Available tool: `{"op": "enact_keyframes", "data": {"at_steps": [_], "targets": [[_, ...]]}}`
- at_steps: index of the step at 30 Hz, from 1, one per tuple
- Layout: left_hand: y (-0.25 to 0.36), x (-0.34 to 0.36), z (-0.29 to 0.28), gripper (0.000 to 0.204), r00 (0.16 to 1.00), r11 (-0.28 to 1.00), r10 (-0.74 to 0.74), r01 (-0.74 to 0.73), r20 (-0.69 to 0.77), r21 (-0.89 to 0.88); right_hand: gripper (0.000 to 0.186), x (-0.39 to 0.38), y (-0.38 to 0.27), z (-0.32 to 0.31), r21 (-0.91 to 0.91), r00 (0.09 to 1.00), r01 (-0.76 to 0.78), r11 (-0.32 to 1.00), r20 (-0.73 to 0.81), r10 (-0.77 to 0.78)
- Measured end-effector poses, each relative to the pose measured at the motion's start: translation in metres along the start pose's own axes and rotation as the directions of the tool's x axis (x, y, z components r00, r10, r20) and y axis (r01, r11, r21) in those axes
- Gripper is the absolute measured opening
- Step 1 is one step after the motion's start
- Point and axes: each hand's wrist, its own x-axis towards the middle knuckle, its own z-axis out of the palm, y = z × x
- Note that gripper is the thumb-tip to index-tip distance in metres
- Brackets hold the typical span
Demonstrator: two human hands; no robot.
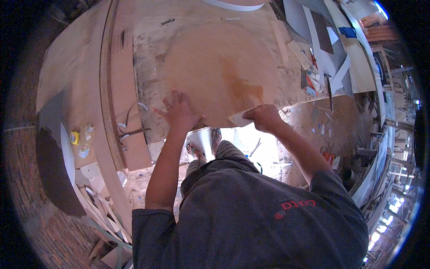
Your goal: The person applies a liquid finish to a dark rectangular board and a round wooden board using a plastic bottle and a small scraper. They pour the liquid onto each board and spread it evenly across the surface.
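On the workbench lies a round, light-brown wooden board. My left hand rests on its near left edge, fingers spread, with a ring on one finger. At the near right edge, my right hand grips a flat whitish spreader, its broad edge against the board. A shiny amber wet patch stretches over the board's right half, just beyond the spreader. My right fingers cover part of the spreader.
A yellow tape measure and a clear plastic bottle are at the left. White and grey sheet offcuts and small tools lie on the right. A white-edged round piece sits at the far edge. Wood strips stand lower left.
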Motion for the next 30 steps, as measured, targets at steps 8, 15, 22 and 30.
{"op": "enact_keyframes", "data": {"at_steps": [8,15,22,30], "targets": [[0.001,0.006,-0.003,0.121,0.999,0.999,-0.047,0.047,0.023,-0.002,0.033,-0.036,0.032,-0.035,0.482,0.971,-0.206,0.852,0.206,0.119],[0.005,0.022,0.012,0.119,0.991,0.994,-0.103,0.099,0.081,0.053,0.039,0.119,0.087,-0.063,0.283,0.951,0.119,0.952,-0.307,-0.028],[0.009,0.010,0.010,0.122,0.987,0.984,-0.151,0.144,0.063,0.107,0.040,0.160,0.106,-0.054,-0.002,0.962,0.159,0.987,-0.226,-0.155],[-0.021,0.031,0.054,0.120,0.993,0.987,-0.106,0.110,-0.045,0.114,0.037,0.173,0.082,-0.078,-0.050,0.999,-0.048,0.998,0.009,0.048]]}}
